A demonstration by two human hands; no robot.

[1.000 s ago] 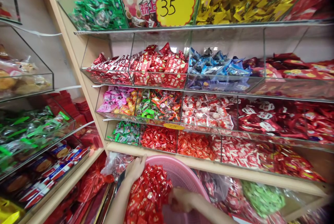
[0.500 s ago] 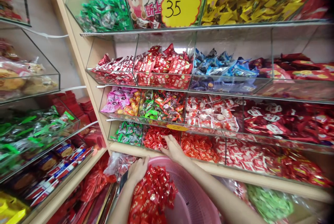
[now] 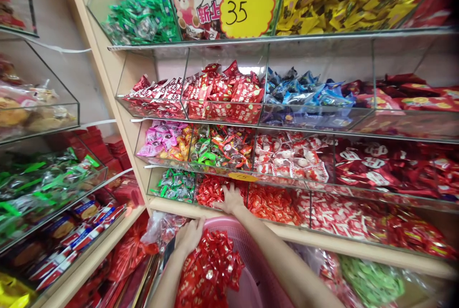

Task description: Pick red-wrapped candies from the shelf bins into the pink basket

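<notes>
My left hand (image 3: pixel 189 235) is closed over the far-left rim of a pink plastic basket (image 3: pixel 247 243). Red-wrapped candies (image 3: pixel 211 262) are heaped in the basket's left side, while its pink bottom shows on the right. Past the rim, my right hand (image 3: pixel 232 199) reaches into a clear bin on the lowest shelf, its fingers spread over red-wrapped candies (image 3: pixel 208 192). Its fingertips are at the pile; whether any candy is under the palm is hidden.
Bins of green-wrapped candies (image 3: pixel 175 184) and orange-red candies (image 3: pixel 274 204) flank that bin. A yellow tag (image 3: pixel 243 177) hangs just above my right hand. The wooden shelf edge (image 3: pixel 322 237) runs behind the basket. Bagged green sweets (image 3: pixel 371 279) lie below right.
My right hand has moved slightly left and down, deeper over the red candies, with its fingers spreading. My left hand stays on the basket rim.
</notes>
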